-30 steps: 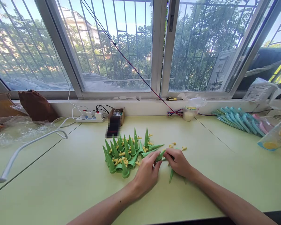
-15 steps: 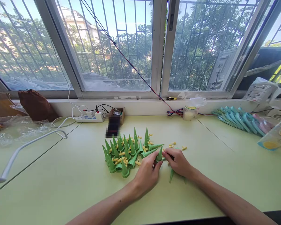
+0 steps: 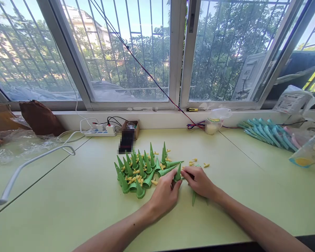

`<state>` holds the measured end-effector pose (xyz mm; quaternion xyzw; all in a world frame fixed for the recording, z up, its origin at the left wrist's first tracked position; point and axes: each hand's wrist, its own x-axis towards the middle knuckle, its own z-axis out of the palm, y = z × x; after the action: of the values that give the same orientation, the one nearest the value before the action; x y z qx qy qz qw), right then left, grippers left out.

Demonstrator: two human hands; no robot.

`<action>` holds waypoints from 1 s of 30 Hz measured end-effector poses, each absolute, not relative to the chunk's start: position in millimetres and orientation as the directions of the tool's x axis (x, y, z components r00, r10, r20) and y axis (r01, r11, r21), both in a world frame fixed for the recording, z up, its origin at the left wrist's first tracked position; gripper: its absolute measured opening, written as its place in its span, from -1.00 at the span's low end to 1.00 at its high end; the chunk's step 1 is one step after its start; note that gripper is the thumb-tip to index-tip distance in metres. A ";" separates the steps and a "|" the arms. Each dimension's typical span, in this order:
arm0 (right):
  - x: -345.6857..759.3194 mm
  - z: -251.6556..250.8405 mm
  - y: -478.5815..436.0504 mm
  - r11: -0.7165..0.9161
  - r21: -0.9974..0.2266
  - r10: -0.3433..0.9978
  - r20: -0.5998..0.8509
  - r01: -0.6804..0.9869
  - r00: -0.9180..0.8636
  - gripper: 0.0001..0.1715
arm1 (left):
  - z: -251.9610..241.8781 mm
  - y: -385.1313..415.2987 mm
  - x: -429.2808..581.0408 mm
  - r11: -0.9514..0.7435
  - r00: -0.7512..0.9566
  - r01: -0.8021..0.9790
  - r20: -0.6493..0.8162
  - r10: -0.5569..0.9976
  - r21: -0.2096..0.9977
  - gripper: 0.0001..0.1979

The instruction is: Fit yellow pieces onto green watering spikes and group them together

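My left hand [image 3: 166, 192] is closed round the base of a green cone [image 3: 178, 173], which points upward. Close beside it, my right hand [image 3: 199, 180] has its thumb and fingertips pinched near the cone's right side; whatever they hold is too small to make out. Partly under my right hand lie more green cones [image 3: 194, 198]. To the left of my hands stands a cluster of several green cones [image 3: 140, 190], some lying on their sides, with small yellow pieces [image 3: 154, 182] among them. A few yellow pieces [image 3: 206, 165] lie beyond my right hand.
At the back stand a power strip [image 3: 101, 131], a small cardboard box [image 3: 137, 129] and a plastic tub [image 3: 213, 126]. Teal packets [image 3: 267, 134] lie at the right rear. A white curved tube [image 3: 28, 162] and clear plastic wrap [image 3: 26, 143] are at the left.
Both hands keep nearly the same place and hold. The tip of the green cone under my right hand has shifted slightly to the right.
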<state>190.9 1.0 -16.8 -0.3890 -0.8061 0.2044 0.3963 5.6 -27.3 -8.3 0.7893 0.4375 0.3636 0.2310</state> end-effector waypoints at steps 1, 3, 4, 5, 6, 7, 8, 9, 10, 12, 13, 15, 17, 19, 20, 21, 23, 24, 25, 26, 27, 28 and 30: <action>190.9 -16.9 1.0 0.614 -0.637 0.789 0.479 0.466 -0.384 -0.52 | -8.3 -27.3 5.5 -0.512 0.353 0.522 0.373 0.858 0.682 -0.92; 191.0 -16.9 1.1 0.613 -0.635 0.790 0.478 0.469 -0.385 -0.52 | -8.4 -27.3 5.6 -0.513 0.352 0.523 0.376 0.857 0.681 -0.92; 191.1 -16.8 1.1 0.613 -0.634 0.789 0.477 0.471 -0.386 -0.52 | -8.5 -27.4 5.6 -0.513 0.351 0.525 0.377 0.857 0.679 -0.92; 191.1 -16.8 1.2 0.614 -0.631 0.789 0.477 0.474 -0.387 -0.52 | -8.5 -27.4 5.7 -0.513 0.349 0.529 0.378 0.857 0.676 -0.92; 191.1 -16.8 1.2 0.615 -0.629 0.788 0.478 0.475 -0.388 -0.51 | -8.4 -27.4 5.8 -0.513 0.348 0.532 0.379 0.858 0.674 -0.92; 191.1 -16.8 1.3 0.616 -0.628 0.788 0.479 0.475 -0.388 -0.51 | -8.4 -27.4 5.8 -0.513 0.347 0.534 0.379 0.858 0.672 -0.91; 191.0 -16.8 1.3 0.616 -0.628 0.788 0.480 0.476 -0.386 -0.51 | -8.3 -27.4 5.9 -0.513 0.347 0.534 0.379 0.858 0.672 -0.91; 191.0 -16.9 1.4 0.616 -0.628 0.788 0.481 0.476 -0.385 -0.51 | -8.2 -27.4 6.0 -0.511 0.346 0.533 0.378 0.859 0.674 -0.91; 190.9 -17.0 1.5 0.615 -0.629 0.788 0.481 0.476 -0.383 -0.51 | -8.1 -27.4 6.0 -0.510 0.345 0.531 0.377 0.859 0.676 -0.91; 190.8 -17.5 1.7 0.614 -0.630 0.789 0.481 0.476 -0.383 -0.51 | -7.9 -27.4 6.1 -0.510 0.342 0.525 0.381 0.859 0.681 -0.91; 190.7 -17.8 1.8 0.615 -0.630 0.789 0.481 0.475 -0.383 -0.51 | -7.8 -27.5 6.1 -0.512 0.340 0.523 0.384 0.859 0.682 -0.91; 190.8 -18.5 1.9 0.616 -0.631 0.788 0.483 0.472 -0.382 -0.51 | -7.7 -27.5 6.2 -0.516 0.338 0.517 0.391 0.856 0.682 -0.91; 191.0 -19.2 2.0 0.616 -0.633 0.788 0.485 0.470 -0.380 -0.51 | -7.8 -27.5 6.2 -0.518 0.339 0.517 0.393 0.855 0.682 -0.91; 191.3 -19.8 2.1 0.614 -0.636 0.789 0.483 0.468 -0.378 -0.51 | -8.2 -27.3 6.2 -0.516 0.338 0.521 0.391 0.856 0.680 -0.92; 191.4 -20.0 2.1 0.612 -0.638 0.791 0.481 0.468 -0.378 -0.51 | -8.4 -27.2 6.2 -0.514 0.338 0.524 0.388 0.858 0.680 -0.91; 191.5 -20.1 2.1 0.610 -0.640 0.793 0.479 0.468 -0.378 -0.51 | -8.8 -27.0 6.1 -0.511 0.337 0.526 0.384 0.859 0.680 -0.91; 191.6 -19.9 2.0 0.606 -0.641 0.795 0.474 0.471 -0.378 -0.52 | -9.3 -26.7 6.1 -0.505 0.337 0.529 0.378 0.862 0.682 -0.90; 191.6 -19.6 1.9 0.606 -0.640 0.796 0.473 0.473 -0.379 -0.52 | -9.6 -26.6 6.1 -0.505 0.337 0.528 0.377 0.862 0.682 -0.90; 191.6 -19.1 1.8 0.606 -0.639 0.795 0.473 0.474 -0.380 -0.52 | -9.7 -26.6 6.1 -0.507 0.337 0.526 0.380 0.861 0.682 -0.90; 191.5 -18.6 1.6 0.608 -0.636 0.793 0.475 0.474 -0.381 -0.51 | -9.7 -26.6 6.1 -0.511 0.336 0.524 0.386 0.859 0.682 -0.90; 191.5 -18.0 1.4 0.611 -0.634 0.791 0.477 0.474 -0.382 -0.51 | -9.6 -26.7 6.1 -0.515 0.336 0.521 0.391 0.857 0.680 -0.91; 191.4 -17.4 1.2 0.614 -0.632 0.789 0.480 0.474 -0.383 -0.50 | -9.5 -26.7 6.2 -0.518 0.337 0.520 0.394 0.855 0.679 -0.91; 191.3 -16.6 0.9 0.617 -0.627 0.787 0.483 0.475 -0.384 -0.50 | -9.1 -26.9 6.4 -0.516 0.337 0.521 0.392 0.856 0.680 -0.91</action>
<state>191.3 0.9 -16.6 -0.3905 -0.8081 0.1977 0.3943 6.4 -26.9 -9.1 0.7863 0.4379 0.3739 0.2239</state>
